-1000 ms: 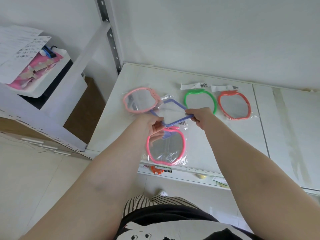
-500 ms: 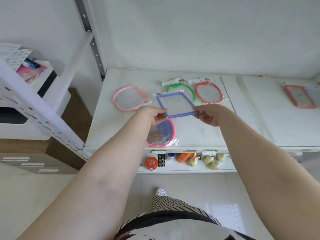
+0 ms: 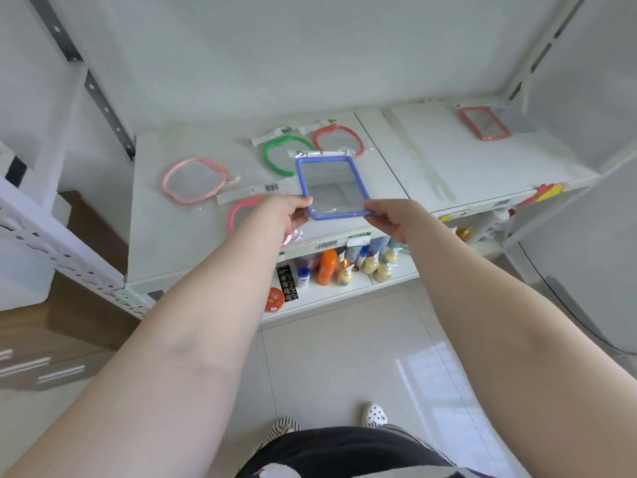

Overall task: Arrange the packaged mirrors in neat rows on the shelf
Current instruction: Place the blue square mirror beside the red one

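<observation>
I hold a packaged blue square mirror above the white shelf. My left hand pinches its near left corner, and my right hand pinches its near right corner. On the shelf lie a light pink mirror at the left, a green mirror and an orange mirror behind the blue one. A hot pink mirror is partly hidden under my left hand. A red rectangular mirror lies far right.
Upright shelf posts stand at the left and the right. A lower shelf holds several bottles and an orange round item. Tiled floor lies below. A white bin and brown boxes sit at the left.
Both hands have lifted the blue mirror off the shelf and carried it rightward. My view swung right and pulled back, showing the red mirror and lower shelf.
</observation>
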`<state>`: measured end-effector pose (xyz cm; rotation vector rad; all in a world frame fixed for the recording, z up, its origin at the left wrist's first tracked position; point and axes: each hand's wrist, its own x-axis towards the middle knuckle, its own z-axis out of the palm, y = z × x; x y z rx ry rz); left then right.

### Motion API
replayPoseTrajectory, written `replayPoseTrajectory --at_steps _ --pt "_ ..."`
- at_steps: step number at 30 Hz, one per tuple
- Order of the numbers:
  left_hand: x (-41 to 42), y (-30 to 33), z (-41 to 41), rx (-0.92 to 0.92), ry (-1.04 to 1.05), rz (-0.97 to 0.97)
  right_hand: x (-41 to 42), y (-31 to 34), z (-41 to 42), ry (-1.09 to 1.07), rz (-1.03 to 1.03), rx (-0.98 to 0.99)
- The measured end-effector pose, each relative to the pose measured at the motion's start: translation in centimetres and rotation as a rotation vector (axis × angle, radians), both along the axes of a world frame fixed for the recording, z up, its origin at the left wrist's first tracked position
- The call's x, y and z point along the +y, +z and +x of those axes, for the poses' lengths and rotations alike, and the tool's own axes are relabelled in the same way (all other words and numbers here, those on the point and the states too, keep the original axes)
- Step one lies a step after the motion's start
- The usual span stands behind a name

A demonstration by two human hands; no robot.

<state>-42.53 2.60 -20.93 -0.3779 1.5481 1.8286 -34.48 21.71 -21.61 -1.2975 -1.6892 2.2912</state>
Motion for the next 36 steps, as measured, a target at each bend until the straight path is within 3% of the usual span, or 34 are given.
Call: replayPoseTrajectory --at_steps 10,21,36 --pt "13.5 -0.3 7.1 0.006 -0.104 -0.021 12.0 -0.1 9.7 -0.143 0.044 -0.016" --pt "30.6 -2.5 16.2 -0.021 -0.083 -0.053 28.2 -1.0 19.1 -0.157 0.084 0.007" --pt "43.5 -3.1 13.0 0.021 -0.174 -0.045 41.3 -2.3 16.9 -0.155 0.009 0.044"
